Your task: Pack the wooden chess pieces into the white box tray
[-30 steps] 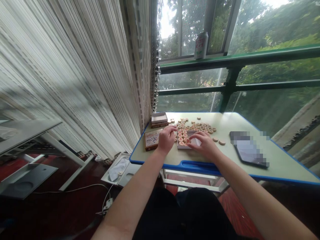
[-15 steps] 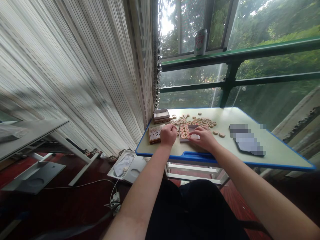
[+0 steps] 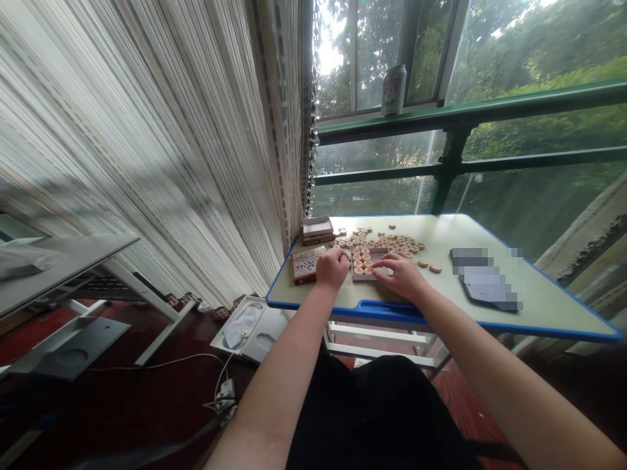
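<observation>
A shallow open box [image 3: 363, 278] lies near the table's front edge, its left side filled with rows of round wooden Chinese chess pieces [image 3: 359, 263] marked in red. My left hand [image 3: 333, 266] is closed in a fist at the box's left side; whatever its fingers hold is hidden. Over the right part of the box is my right hand [image 3: 405, 277], fingers apart and bent down, the tips close to the end of the front row. Whether they touch a piece is too small to tell. Many loose pieces [image 3: 399, 241] are scattered behind the box.
Left of my fist lies a printed box [image 3: 304, 264], with an open box lid [image 3: 317, 226] stacked on another box behind it. A pixelated dark phone-like object [image 3: 484, 277] rests at the right of the blue-edged table [image 3: 543, 307]. A can [image 3: 393, 90] stands on the window ledge.
The view has shifted slightly, so the table sits a little lower in it. Both hands keep nearly the same places, with only a small shift in the right fingers.
</observation>
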A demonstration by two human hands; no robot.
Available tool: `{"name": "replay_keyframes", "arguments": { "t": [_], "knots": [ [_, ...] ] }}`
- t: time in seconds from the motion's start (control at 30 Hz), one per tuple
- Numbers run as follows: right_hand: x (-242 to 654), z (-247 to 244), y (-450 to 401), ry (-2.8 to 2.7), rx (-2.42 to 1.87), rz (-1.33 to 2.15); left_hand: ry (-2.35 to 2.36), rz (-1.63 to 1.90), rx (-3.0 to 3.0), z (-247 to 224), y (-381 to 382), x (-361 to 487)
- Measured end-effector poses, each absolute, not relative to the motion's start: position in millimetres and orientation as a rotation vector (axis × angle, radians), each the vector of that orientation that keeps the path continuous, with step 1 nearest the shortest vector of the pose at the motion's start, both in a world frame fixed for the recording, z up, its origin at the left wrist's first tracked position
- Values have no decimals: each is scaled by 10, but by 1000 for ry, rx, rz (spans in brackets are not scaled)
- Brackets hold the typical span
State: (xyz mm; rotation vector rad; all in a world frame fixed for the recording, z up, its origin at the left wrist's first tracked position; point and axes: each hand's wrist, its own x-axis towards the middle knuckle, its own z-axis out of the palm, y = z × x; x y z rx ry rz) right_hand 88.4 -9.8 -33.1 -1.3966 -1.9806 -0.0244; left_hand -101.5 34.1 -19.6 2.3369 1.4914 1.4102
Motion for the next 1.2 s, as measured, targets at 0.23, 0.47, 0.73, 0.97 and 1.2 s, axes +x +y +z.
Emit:
{"name": "replay_keyframes", "arguments": {
  "t": [0.23,0.47,0.73,0.97,1.2],
  "knots": [
    [911,-345,-72,-1935,-1390,-22,1302,1362,2481,-247,365,-996],
    [980,-446,51,-1805,-1544,-20,1351,1277,2466,-302,418,-1006],
    [995,-414,21,-1786,-1464,98,1437,1280,2518,-265,365,-1000],
    [994,-350,-57,-1829,-1526,122,1597,1400,2368,-164,286,-1024],
    [1052,-305,-95,-1805,-1516,118,1630,1312,2389,-175,288,-1013]
  ]
}}
